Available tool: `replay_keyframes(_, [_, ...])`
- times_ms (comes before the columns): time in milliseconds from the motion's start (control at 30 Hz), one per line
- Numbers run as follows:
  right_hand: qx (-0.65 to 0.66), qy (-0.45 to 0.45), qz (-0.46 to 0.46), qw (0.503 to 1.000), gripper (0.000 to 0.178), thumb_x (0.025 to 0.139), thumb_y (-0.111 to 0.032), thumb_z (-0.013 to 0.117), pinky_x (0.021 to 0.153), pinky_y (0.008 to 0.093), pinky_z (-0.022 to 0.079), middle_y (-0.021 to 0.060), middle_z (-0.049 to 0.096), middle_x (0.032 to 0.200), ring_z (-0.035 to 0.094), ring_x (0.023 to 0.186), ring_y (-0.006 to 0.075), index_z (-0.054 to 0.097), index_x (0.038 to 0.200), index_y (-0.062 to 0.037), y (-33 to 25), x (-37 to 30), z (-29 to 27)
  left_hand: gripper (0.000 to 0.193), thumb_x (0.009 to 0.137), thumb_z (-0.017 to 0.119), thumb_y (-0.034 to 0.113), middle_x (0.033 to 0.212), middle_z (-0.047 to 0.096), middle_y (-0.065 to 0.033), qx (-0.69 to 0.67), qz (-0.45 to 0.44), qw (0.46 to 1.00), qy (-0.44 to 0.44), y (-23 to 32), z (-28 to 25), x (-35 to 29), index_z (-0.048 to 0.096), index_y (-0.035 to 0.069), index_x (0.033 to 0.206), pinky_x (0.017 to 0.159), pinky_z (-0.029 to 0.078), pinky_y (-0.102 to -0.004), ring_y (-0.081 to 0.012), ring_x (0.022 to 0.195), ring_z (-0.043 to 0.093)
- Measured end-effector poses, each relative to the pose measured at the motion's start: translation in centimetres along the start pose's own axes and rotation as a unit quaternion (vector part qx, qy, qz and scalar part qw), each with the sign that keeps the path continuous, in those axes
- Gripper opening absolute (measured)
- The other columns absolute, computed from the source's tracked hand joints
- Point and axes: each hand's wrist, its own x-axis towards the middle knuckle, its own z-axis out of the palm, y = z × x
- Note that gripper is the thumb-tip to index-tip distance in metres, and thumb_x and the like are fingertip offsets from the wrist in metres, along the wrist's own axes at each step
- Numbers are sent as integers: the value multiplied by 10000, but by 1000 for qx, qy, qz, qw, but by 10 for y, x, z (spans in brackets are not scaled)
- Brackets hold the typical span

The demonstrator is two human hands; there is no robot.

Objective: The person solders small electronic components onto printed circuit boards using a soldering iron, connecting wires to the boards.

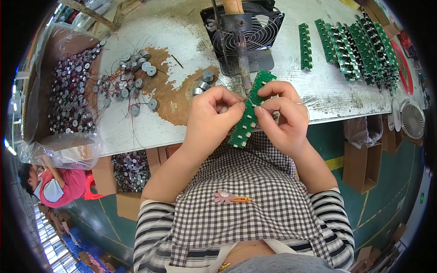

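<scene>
In the middle, at the table's near edge, a green strip of joined circuit boards is held at a slant. My right hand grips its right edge, with thumb and fingers bent against it. My left hand is pinched at the strip's left edge. A grey piece of a small round motor shows between its curled fingers; the rest is hidden. Just above the strip, an upright soldering iron points down, its tip close to the board and my fingertips. Loose motors with thin wires lie left of my left hand.
Behind the iron stands a black fan. Several green board strips are stacked at right, with a single strip beside them. A plastic-lined box of motors stands at left. A small white fan is at the right edge. Another person sits at lower left.
</scene>
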Motion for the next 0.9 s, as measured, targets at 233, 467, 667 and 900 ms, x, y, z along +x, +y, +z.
replay_keyframes(233, [-14, 3, -5, 1000, 110, 717, 72, 663, 518, 225, 455, 158, 586, 938, 586, 644, 131, 576, 749, 14, -5, 9, 1, 77, 771, 655, 17, 767, 630, -24, -28, 8, 1000, 1, 5, 0, 2, 584, -12, 760, 515, 388, -172, -11, 592, 486])
replay_keyframes(467, [12, -7, 27, 1000, 115, 731, 75, 658, 541, 225, 508, 162, 571, 981, 593, 676, 127, 562, 766, 22, -4, -2, 4, 63, 776, 650, 13, 735, 606, 1, 7, 2, 1000, 12, 3, -1, -4, 592, -12, 775, 495, 369, -171, 1, 579, 466])
replay_keyframes(667, [37, 0, 26, 999, 109, 733, 71, 649, 540, 228, 513, 164, 571, 980, 600, 682, 131, 553, 764, 30, -4, -1, 2, 63, 776, 650, 16, 715, 594, 8, 19, 3, 1000, 3, 1, -2, -1, 592, -9, 780, 498, 372, -172, -3, 578, 471])
replay_keyframes(900, [6, 2, 22, 1000, 99, 734, 70, 648, 537, 226, 492, 157, 580, 946, 591, 667, 134, 561, 762, 32, -2, 2, 2, 63, 785, 645, 26, 697, 579, 19, 21, -5, 1000, 4, 6, -1, 0, 590, -5, 789, 489, 363, -174, 0, 573, 465])
